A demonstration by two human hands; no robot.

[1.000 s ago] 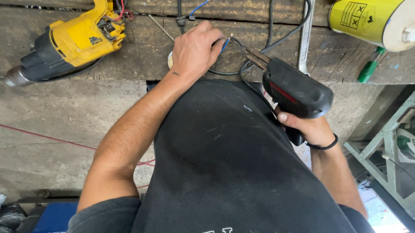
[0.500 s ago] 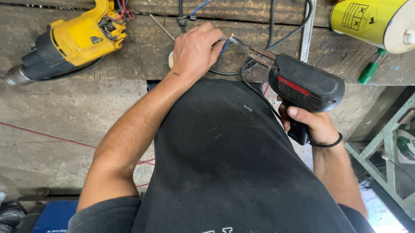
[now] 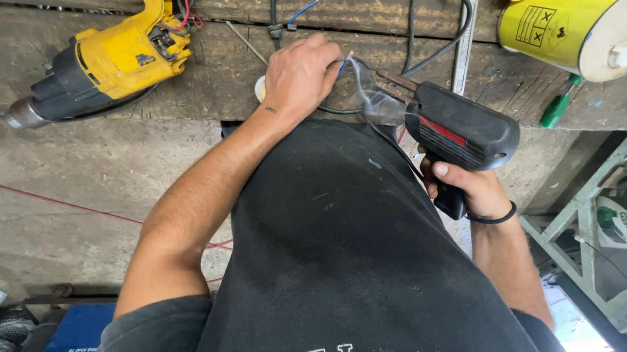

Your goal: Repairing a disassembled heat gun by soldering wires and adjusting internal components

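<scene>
Left hand [image 3: 301, 74]: fingers pinched on a thin blue wire [image 3: 343, 63], steadying its bare end.
Right hand [image 3: 472, 189]: fingers wrapped around a black soldering gun [image 3: 458, 130], its tip beside the pinched wire, smoke rising.
Surface [image 3: 210, 90]: worn wood; opened yellow power tool [image 3: 110, 58] beyond the left fingers.

Black pistol-shaped soldering gun [image 3: 461, 131], tip smoking at thin blue wire [image 3: 343, 64] end

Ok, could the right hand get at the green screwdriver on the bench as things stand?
Probably not right away: the right hand has its grip full with the soldering gun. The green screwdriver lies in the open just beyond the gun, nothing covering it, so the path looks free once the gun is set down.
</scene>
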